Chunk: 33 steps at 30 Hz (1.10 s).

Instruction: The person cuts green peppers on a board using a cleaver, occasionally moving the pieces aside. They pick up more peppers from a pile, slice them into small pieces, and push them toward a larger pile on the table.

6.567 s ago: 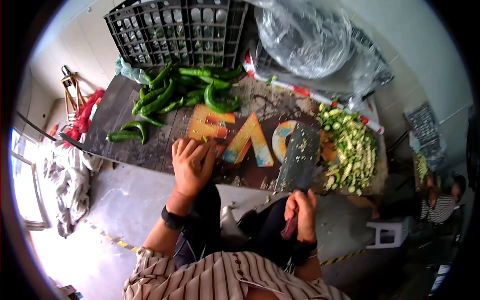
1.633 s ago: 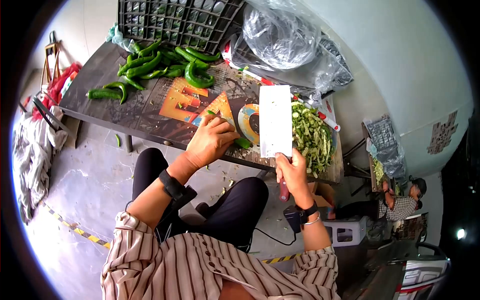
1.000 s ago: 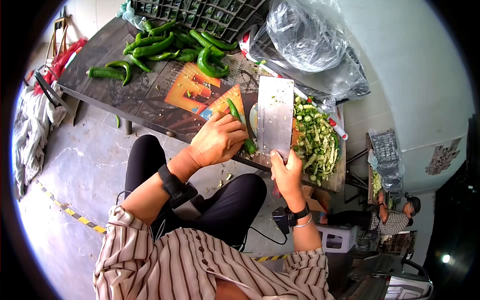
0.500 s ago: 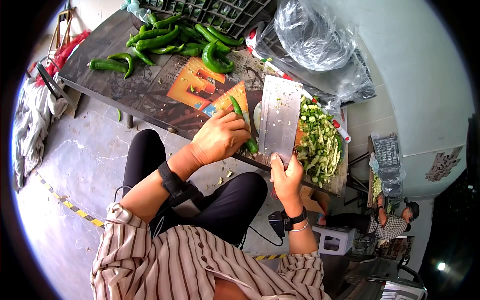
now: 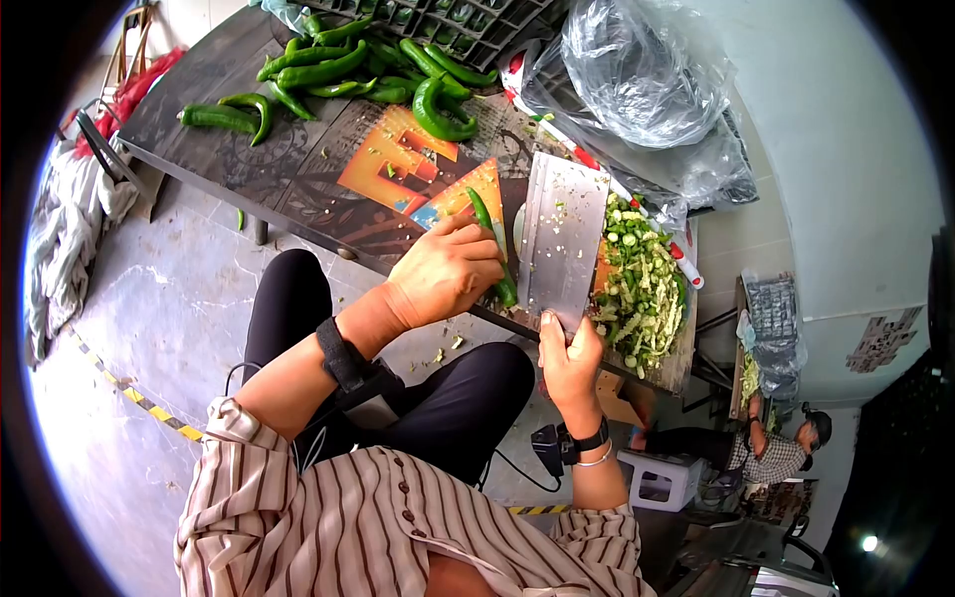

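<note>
My left hand (image 5: 450,271) is closed round a green pepper (image 5: 479,208), holding it down on the table near the front edge. In my right hand (image 5: 571,360) is the handle end of a wide cleaver (image 5: 565,231), whose blade stands beside the pepper, flecked with small green bits. Right of the blade lies a heap of chopped peppers (image 5: 642,284). Whole green peppers (image 5: 323,72) are piled at the back left of the table, and a curled one (image 5: 434,111) lies nearer the blade.
The dark table (image 5: 199,149) has a black crate (image 5: 468,28) at its back. Clear plastic bags (image 5: 637,80) lie at the back right. Below are my knees and the tiled floor. A co-worker (image 5: 771,453) sits at another table far right.
The whole view has shifted slightly. Both hands keep their grips, and the cleaver stays beside the pepper. The co-worker's arm and head have moved a little.
</note>
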Tool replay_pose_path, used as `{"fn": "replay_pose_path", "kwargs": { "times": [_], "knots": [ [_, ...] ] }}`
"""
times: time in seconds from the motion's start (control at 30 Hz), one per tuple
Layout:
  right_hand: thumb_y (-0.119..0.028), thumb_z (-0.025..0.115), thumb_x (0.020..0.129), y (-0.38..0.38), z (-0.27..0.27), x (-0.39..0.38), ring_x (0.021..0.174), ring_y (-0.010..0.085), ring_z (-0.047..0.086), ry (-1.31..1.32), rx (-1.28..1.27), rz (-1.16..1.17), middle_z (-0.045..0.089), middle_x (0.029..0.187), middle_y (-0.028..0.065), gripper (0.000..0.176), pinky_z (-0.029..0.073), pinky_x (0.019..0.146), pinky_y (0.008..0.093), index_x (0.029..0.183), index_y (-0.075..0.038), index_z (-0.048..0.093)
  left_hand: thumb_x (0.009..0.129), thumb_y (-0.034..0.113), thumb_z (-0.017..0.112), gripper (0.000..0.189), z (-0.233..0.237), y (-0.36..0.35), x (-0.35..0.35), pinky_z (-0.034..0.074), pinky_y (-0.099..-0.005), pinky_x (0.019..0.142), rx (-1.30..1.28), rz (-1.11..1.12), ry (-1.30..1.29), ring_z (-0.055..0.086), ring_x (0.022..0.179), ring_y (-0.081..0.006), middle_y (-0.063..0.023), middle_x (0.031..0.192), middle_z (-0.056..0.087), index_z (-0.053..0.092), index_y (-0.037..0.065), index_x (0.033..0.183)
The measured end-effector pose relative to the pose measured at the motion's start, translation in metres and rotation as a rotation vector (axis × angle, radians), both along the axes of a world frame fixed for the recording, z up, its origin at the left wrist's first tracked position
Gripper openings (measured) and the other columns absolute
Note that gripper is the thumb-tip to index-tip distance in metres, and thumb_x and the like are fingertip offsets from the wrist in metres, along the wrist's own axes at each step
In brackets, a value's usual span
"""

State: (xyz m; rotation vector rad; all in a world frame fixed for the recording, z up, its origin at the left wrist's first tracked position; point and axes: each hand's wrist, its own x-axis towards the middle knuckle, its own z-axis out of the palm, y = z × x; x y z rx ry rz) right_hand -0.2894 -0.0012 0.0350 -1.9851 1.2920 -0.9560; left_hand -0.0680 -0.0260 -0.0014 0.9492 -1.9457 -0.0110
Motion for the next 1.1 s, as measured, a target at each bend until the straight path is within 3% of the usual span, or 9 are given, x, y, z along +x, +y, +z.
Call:
{"fn": "replay_pose_path", "kwargs": {
  "times": [0.17,0.23,0.67,0.83,1.1],
  "knots": [
    [-0.008,0.057,0.093,-0.001,-0.002,0.002,0.047,0.0051,0.046,0.025,-0.015,-0.015,0.053,0.061,-0.0003,0.011,0.037,0.041,0.0219,0.087,0.0,0.054,0.066,0.01,0.071,0.016,-0.002,0.001,-0.002,0.042,-0.0361,0.092,0.028,0.008,-0.007,0.057,0.096,-0.017,0.003,0.088,0.06,0.065,0.012,0.081],
    [-0.005,0.059,0.089,0.0,0.0,0.004,0.057,0.0123,0.053,0.089,0.039,-0.043,0.059,0.067,0.0065,0.009,0.045,0.055,0.0294,0.093,0.003,0.057,0.066,0.01,0.071,0.017,-0.001,0.001,-0.001,0.042,-0.036,0.092,0.021,0.006,-0.012,0.057,0.096,-0.0173,0.0029,0.088,0.06,0.064,0.012,0.081],
    [-0.007,0.059,0.089,-0.006,0.007,0.016,0.055,0.0172,0.055,0.161,0.048,-0.046,0.059,0.067,0.011,0.01,0.044,0.054,0.0317,0.09,0.003,0.057,0.067,0.009,0.07,0.014,-0.004,0.0,-0.003,0.042,-0.0358,0.09,0.013,-0.002,0.023,0.057,0.093,-0.0173,0.0027,0.086,0.059,0.063,0.012,0.078],
    [-0.01,0.059,0.089,-0.019,0.005,0.034,0.056,0.0275,0.058,0.191,-0.055,-0.017,0.06,0.067,0.0156,0.013,0.045,0.055,0.037,0.087,0.003,0.056,0.066,0.009,0.07,0.013,-0.006,0.0,-0.002,0.044,-0.0346,0.087,-0.006,-0.005,0.054,0.058,0.092,-0.0181,0.0011,0.085,0.06,0.064,0.012,0.078],
    [-0.011,0.058,0.089,-0.025,0.015,0.049,0.058,0.0323,0.059,0.229,-0.041,-0.014,0.06,0.067,0.0189,0.017,0.045,0.055,0.0398,0.084,0.005,0.054,0.069,0.009,0.069,0.011,-0.005,0.0,-0.001,0.044,-0.0376,0.09,0.013,-0.008,0.03,0.058,0.091,-0.019,0.0002,0.086,0.061,0.065,0.01,0.079]
  ]
}}
